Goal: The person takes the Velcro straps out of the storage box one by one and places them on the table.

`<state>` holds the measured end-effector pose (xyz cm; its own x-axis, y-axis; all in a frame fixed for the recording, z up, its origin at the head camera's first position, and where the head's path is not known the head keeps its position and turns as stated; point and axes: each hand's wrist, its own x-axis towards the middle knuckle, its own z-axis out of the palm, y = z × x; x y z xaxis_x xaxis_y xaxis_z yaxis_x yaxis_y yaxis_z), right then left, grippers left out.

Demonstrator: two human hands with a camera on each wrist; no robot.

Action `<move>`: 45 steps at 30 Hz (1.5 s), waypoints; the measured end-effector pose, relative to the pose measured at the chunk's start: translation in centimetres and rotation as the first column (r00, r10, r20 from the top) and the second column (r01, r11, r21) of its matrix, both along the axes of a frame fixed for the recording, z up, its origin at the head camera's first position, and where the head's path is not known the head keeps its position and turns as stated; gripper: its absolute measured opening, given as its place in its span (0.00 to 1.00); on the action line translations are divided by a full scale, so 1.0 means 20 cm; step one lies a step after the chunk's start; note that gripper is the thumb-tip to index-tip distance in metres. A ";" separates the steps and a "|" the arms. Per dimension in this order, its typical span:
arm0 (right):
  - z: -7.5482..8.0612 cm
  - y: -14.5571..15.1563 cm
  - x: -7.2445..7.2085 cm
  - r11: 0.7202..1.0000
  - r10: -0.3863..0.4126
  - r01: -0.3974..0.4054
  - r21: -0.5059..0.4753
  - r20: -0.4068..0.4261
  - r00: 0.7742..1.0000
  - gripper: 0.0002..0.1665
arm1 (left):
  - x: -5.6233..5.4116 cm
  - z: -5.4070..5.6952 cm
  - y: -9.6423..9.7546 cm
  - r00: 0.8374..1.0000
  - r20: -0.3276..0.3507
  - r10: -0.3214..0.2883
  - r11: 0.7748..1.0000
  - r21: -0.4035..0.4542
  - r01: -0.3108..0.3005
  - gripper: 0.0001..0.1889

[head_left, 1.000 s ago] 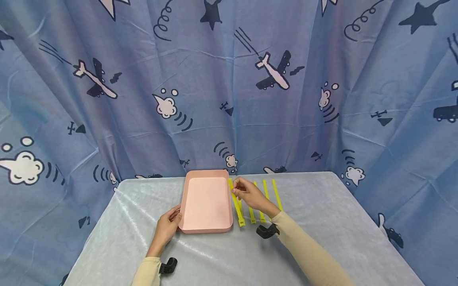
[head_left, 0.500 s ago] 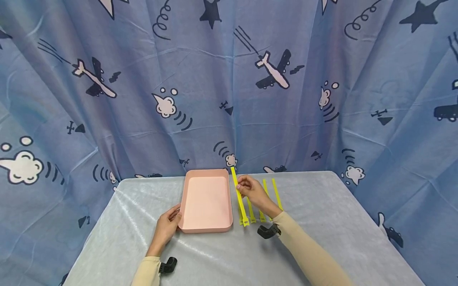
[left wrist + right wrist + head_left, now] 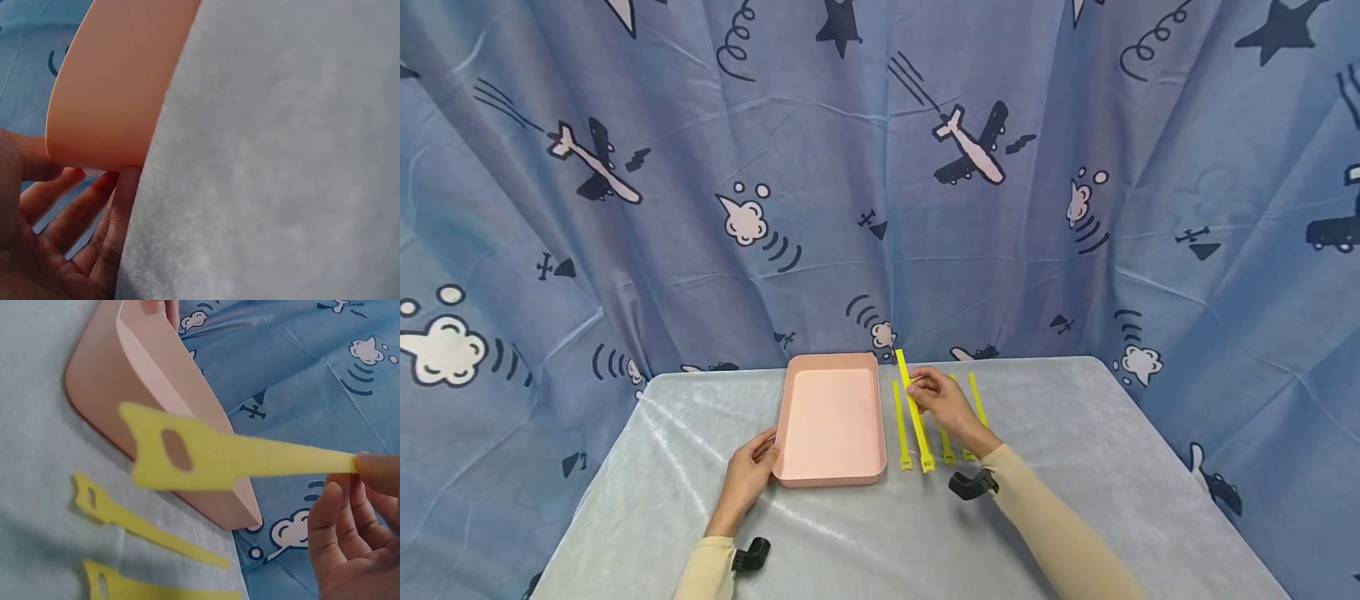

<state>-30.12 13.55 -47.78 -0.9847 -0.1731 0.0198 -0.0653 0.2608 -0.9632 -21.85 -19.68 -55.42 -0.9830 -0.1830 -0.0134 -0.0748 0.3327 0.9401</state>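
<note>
My right hand (image 3: 949, 406) pinches a yellow cable tie (image 3: 916, 421) between thumb and finger, lifted off the table. In the right wrist view, the slotted head of this cable tie (image 3: 209, 453) points away from the fingers. Beneath it, more yellow cable ties (image 3: 902, 429) lie side by side on the cloth, some partly covered by the right hand and the raised tie. My left hand (image 3: 747, 477) holds the left side of a pink tray (image 3: 831, 482). Up close, its thumb (image 3: 37, 156) is at the rim and the fingertips touch the outer wall.
A pale grey cloth covers the table (image 3: 1075, 483). Behind its far edge hangs a blue curtain (image 3: 850, 208) printed with planes, stars and clouds. Black wrist cameras (image 3: 973, 484) sit on both wrists.
My right hand has raised the cable tie from the tray's right side and carried it a little to the right, uncovering another tie on the cloth. My left hand stays at the tray.
</note>
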 end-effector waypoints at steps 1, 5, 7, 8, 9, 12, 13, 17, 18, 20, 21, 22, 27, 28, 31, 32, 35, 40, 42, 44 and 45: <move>0.00 0.01 0.00 1.000 -0.007 0.007 0.004 0.002 1.000 0.17 | 0.00 0.00 0.00 1.000 0.000 0.002 1.000 -0.004 -0.002 0.21; -0.01 0.04 0.00 1.000 -0.014 0.014 -0.004 0.009 1.000 0.17 | 0.00 0.00 0.00 1.000 0.002 0.001 1.000 -0.015 -0.001 0.22; -0.02 0.07 -0.01 1.000 -0.017 0.017 -0.014 0.017 1.000 0.17 | 0.00 0.00 0.00 1.000 0.002 -0.002 1.000 -0.018 0.002 0.22; -0.02 0.08 -0.01 1.000 -0.021 0.021 -0.020 0.025 0.999 0.17 | 0.00 0.00 0.00 1.000 0.000 -0.003 1.000 -0.018 0.003 0.22; -0.02 0.09 -0.01 0.999 -0.024 0.025 -0.020 0.029 0.999 0.17 | 0.00 0.00 0.00 1.000 0.001 -0.002 1.000 -0.015 0.002 0.22; -0.03 0.12 -0.01 0.999 -0.041 0.041 -0.014 0.045 0.998 0.19 | 0.00 0.00 0.00 1.000 0.001 0.003 1.000 -0.009 -0.003 0.22; -0.03 0.13 -0.01 0.999 -0.046 0.047 -0.005 0.047 0.998 0.19 | 0.01 0.00 0.00 1.000 -0.002 0.005 1.000 -0.010 -0.005 0.21; -0.04 0.18 -0.02 0.998 -0.061 0.061 0.005 0.052 0.997 0.20 | 0.01 0.01 0.00 1.000 -0.006 0.011 1.000 -0.009 -0.011 0.21; -0.05 0.20 -0.02 0.998 -0.061 0.061 0.007 0.051 0.997 0.20 | 0.01 0.01 0.00 1.000 -0.007 0.010 1.000 -0.010 -0.010 0.21; -0.05 0.22 -0.03 0.998 -0.069 0.069 0.000 0.058 0.996 0.20 | 0.00 0.01 0.00 1.000 -0.003 0.008 1.000 -0.007 -0.008 0.21; -0.05 0.23 -0.02 0.997 -0.074 0.074 -0.003 0.065 0.995 0.20 | 0.00 0.01 0.00 1.000 0.003 0.009 1.000 -0.006 -0.009 0.21; -0.05 0.23 -0.02 0.997 -0.078 0.078 -0.004 0.069 0.995 0.20 | 0.00 0.01 0.00 1.000 0.004 0.006 1.000 -0.007 -0.006 0.21; -0.07 0.28 -0.02 0.994 -0.106 0.107 -0.005 0.091 0.990 0.20 | 0.01 0.01 -0.01 1.000 0.003 0.000 1.000 -0.027 0.000 0.22; -0.07 0.29 -0.02 0.994 -0.112 0.113 -0.001 0.093 0.989 0.19 | 0.01 0.02 -0.01 1.000 0.003 -0.003 1.000 -0.028 0.003 0.22; -0.08 0.33 -0.02 0.992 -0.130 0.128 0.024 0.105 0.986 0.20 | 0.01 0.01 -0.01 1.000 0.004 -0.004 0.999 -0.032 0.004 0.22; -0.08 0.35 -0.02 0.991 -0.133 0.130 0.027 0.110 0.985 0.20 | 0.00 0.01 -0.01 1.000 0.004 -0.004 0.999 -0.032 0.004 0.22; -0.08 0.39 -0.03 0.991 -0.129 0.126 0.032 0.102 0.986 0.21 | 0.00 0.01 -0.01 1.000 -0.002 0.000 0.999 -0.041 0.000 0.22; -0.10 0.47 -0.03 0.992 -0.127 0.127 0.008 0.091 0.988 0.20 | 0.00 0.01 -0.01 1.000 -0.011 -0.001 0.998 -0.066 0.000 0.22; -0.11 0.50 -0.03 0.992 -0.128 0.128 0.006 0.092 0.988 0.21 | 0.00 0.02 -0.01 1.000 -0.010 -0.004 0.998 -0.065 0.003 0.22; -0.11 0.53 -0.03 0.990 -0.142 0.141 0.018 0.096 0.985 0.21 | 0.00 0.01 -0.01 1.000 -0.007 -0.006 0.998 -0.057 0.006 0.22; -0.11 0.54 -0.03 0.989 -0.146 0.144 0.025 0.095 0.985 0.22 | 0.00 0.01 -0.01 1.000 -0.006 -0.007 0.999 -0.053 0.006 0.22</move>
<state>-30.81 24.38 -49.98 -0.9965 -0.0276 -0.0785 0.0678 0.2785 -0.9581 -21.82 -19.83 -55.13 -0.9842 -0.1769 0.0016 -0.0672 0.3822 0.9216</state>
